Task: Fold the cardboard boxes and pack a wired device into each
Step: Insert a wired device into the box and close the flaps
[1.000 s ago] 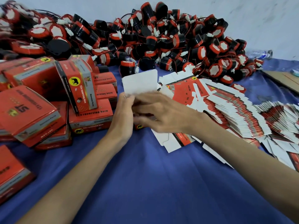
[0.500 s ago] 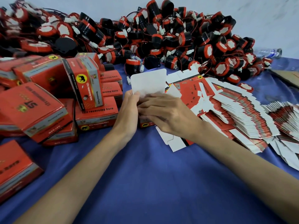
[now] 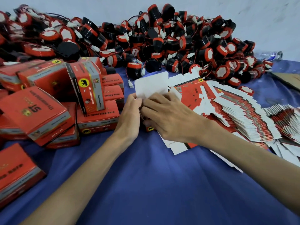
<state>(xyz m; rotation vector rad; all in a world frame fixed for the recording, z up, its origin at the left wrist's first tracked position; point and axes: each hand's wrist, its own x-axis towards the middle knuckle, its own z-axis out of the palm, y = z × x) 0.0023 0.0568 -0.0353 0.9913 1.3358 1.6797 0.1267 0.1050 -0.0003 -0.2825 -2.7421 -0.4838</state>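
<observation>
Both my hands work on one red cardboard box (image 3: 150, 128) at the middle of the blue table. Its white lid flap (image 3: 151, 88) stands up behind my fingers. My left hand (image 3: 129, 116) grips the box's left side, and my right hand (image 3: 168, 117) lies over its top with fingers curled onto it, hiding most of the box. A big heap of black-and-red wired devices (image 3: 162, 46) fills the back. Flat unfolded boxes (image 3: 235, 114) fan out at the right.
Several folded red boxes (image 3: 90, 88) are stacked at the left, one more (image 3: 14, 172) at the near left edge. A plastic bottle (image 3: 269, 56) and a brown cardboard sheet (image 3: 289, 78) lie at the far right. Blue cloth (image 3: 154, 184) covers the table.
My hands have stayed on the box, pressing its flaps closer together. The view has shifted slightly, so everything sits a little further right in frame.
</observation>
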